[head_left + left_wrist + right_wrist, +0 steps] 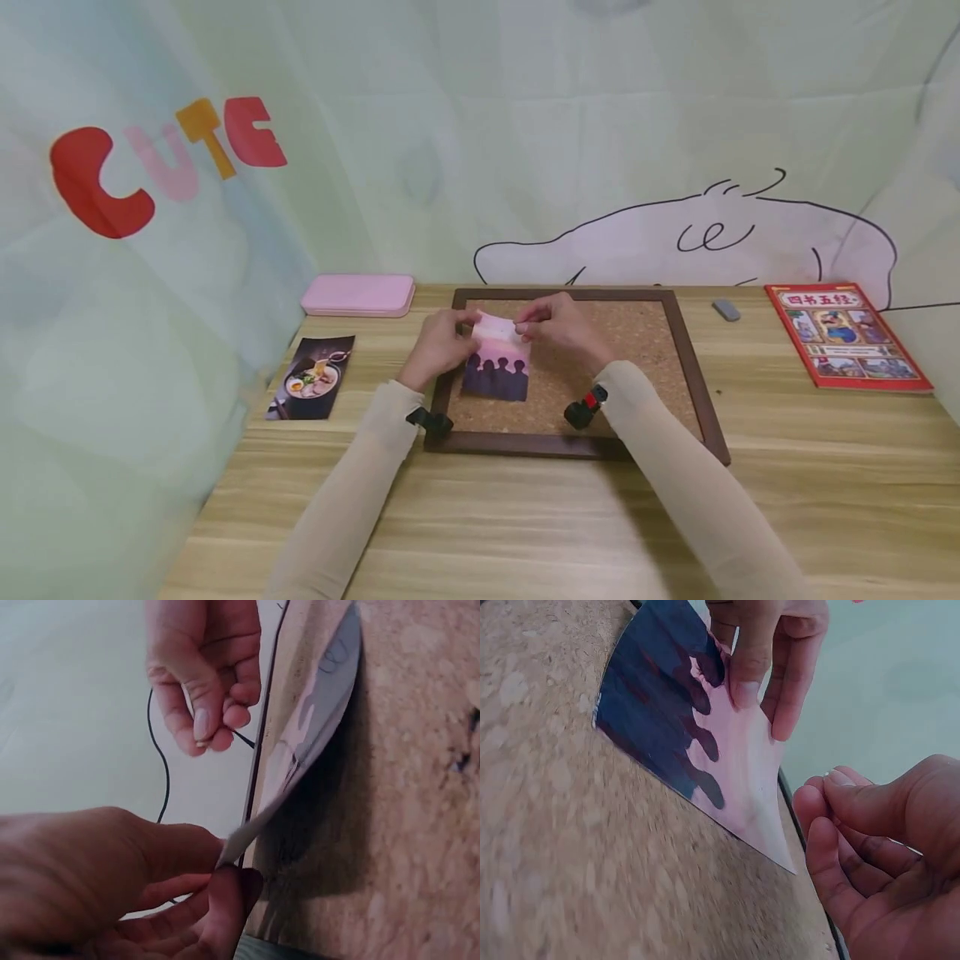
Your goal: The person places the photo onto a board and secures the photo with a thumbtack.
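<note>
Pinched over one corkboard [633, 342] are one silhouette photo [497, 367] (left hand [442, 343]) and, at its one o'clock, one tiny object [201, 743] (right hand [564, 328]).

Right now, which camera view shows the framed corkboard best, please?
The head view: all four sides of the framed corkboard show, though the silhouette photo and right sleeve cover parts. The left wrist and right wrist views show only a close portion, mostly its surface.
</note>
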A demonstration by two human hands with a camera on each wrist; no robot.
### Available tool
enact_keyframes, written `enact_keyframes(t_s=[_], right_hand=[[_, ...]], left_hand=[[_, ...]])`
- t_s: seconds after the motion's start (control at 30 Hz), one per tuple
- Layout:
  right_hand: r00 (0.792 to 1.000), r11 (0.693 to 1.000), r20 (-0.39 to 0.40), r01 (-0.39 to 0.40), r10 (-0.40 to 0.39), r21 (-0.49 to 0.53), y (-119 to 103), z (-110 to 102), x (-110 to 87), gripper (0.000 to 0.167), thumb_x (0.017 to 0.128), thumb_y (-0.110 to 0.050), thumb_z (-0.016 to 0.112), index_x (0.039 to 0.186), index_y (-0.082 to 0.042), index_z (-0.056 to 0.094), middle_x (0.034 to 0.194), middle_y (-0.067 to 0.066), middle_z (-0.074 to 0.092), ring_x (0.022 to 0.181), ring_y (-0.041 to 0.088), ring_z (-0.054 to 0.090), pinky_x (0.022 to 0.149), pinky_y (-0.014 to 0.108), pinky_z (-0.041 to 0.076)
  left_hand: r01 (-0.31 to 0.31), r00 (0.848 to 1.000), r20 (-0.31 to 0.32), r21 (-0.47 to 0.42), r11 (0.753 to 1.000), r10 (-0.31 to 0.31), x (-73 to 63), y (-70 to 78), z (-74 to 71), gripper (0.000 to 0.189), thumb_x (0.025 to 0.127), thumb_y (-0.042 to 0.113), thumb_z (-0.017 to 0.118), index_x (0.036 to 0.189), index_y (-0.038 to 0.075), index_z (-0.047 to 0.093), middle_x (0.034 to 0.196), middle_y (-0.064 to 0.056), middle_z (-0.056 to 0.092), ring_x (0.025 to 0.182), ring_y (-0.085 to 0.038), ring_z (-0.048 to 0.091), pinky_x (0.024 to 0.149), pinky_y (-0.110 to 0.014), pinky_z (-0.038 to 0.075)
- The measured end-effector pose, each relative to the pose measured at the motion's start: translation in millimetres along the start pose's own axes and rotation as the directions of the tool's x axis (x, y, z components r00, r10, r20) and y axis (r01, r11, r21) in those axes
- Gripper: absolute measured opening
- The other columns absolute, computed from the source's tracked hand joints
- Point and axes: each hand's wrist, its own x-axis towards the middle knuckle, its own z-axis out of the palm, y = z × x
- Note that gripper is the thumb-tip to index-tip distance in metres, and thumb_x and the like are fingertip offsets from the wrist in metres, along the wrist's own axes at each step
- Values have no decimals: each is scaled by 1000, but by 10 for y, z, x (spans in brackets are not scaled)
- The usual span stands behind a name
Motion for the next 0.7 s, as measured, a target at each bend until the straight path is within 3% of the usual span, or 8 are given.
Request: enact_keyframes(t_s=[0.17,0.33,0.7], right_hand=[[1000,1000,11,-14,14,-10,-18,97,89,13,101,-14,75,110,-5,79,99,11,76,85,20,69,77,28,59],[1000,1000,3,-15,15,-12,13,189,183,12,102,-10,73,109,-3,79,98,11,73,81,18,66,71,24,56],[999,985,10,-50,52,-162,13,270,287,13,103,-14,71,111,-10,80,102,9,71,89,21,62,73,27,50]], left_hand=[[0,1000,-27,102,995,3,13,7,48,45,93,9,75,136,-1,72,121,-21,76,101,-31,60,88,-40,51],[-15,999,-33,134,991,20,3,13,73,45,92,8,75,135,-4,71,133,-23,75,107,-34,65,99,-48,55],[2,1000,-8,170,985,0,8,22,81,45,94,7,72,137,-5,69,138,-26,71,120,-39,66,109,-51,53]])
